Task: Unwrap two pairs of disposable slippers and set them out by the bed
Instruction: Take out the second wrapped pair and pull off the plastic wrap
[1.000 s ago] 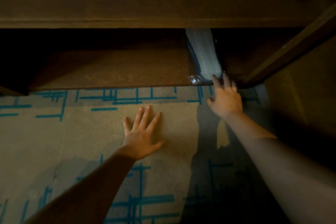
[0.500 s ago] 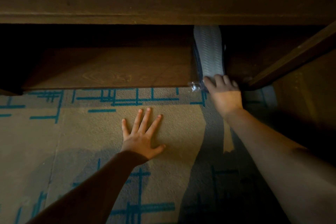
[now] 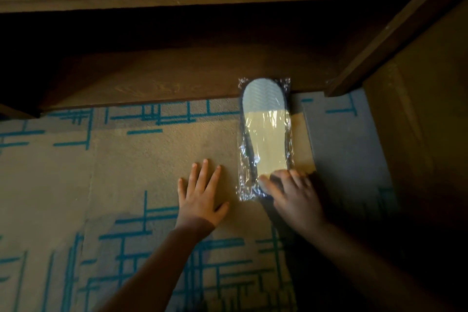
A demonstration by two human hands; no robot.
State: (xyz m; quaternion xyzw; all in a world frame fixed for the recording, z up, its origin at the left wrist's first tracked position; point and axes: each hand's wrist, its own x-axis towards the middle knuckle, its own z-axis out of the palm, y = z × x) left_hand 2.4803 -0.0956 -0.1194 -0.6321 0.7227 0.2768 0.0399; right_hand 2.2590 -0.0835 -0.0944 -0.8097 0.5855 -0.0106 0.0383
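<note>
The head view looks down on a beige carpet [image 3: 141,164] crossed with teal line patterns, where a clear plastic wrapper [image 3: 244,180] lies flat and lengthwise, its far end just reaching the lip of a low wooden shelf [image 3: 157,83]. Inside the wrapper sits a pair of disposable slippers [image 3: 266,119], stacked so that only one sole faces up: a pale ribbed toe section at the far end and a yellowish stretch below it, with a dark edge showing along both sides. The wrapper is sealed around them, crinkled and shiny along its left side and at its corners. The right hand [image 3: 293,195] lies on the near end of the package, its fingers spread over the plastic and pressing it to the carpet; whether the thumb curls beneath the wrapper cannot be told, since that part is blurred and in shadow. The left hand [image 3: 202,195] rests palm down on the carpet just beside the package, fingers splayed wide, holding nothing and not touching the plastic. The shelf recess behind the package is dark, and a slanting wooden post [image 3: 395,28] rises at the right.
</note>
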